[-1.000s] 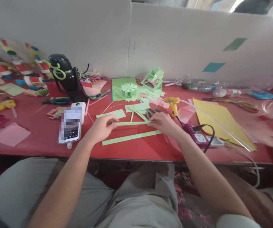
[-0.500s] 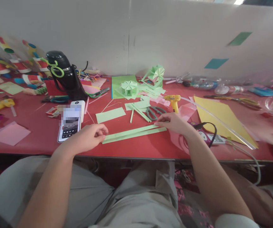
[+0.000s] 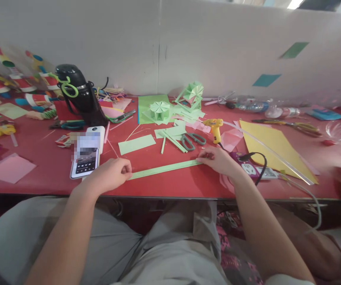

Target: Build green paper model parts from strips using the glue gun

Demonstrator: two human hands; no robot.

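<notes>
On my feed, the left hand (image 3: pixel 114 173) is curled nearly closed, pinching one end of the strip (image 3: pixel 164 170), which lies along the table (image 3: pixel 170 188) near its front edge. The right hand (image 3: pixel 216 160), fingers bent, pinches the other end. Uneven pulling could, I judge, crease it. Beyond, the scissors (image 3: pixel 200 139) could nick straying fingers; the glue gun (image 3: pixel 216 134), if hot, could burn them.

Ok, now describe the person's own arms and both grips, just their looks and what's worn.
The left grip and right grip are human and ungloved. The left arm is bare as far as it shows; the right arm is bare up to a pale sleeve at the bottom edge. No jewellery or markings show.
</notes>
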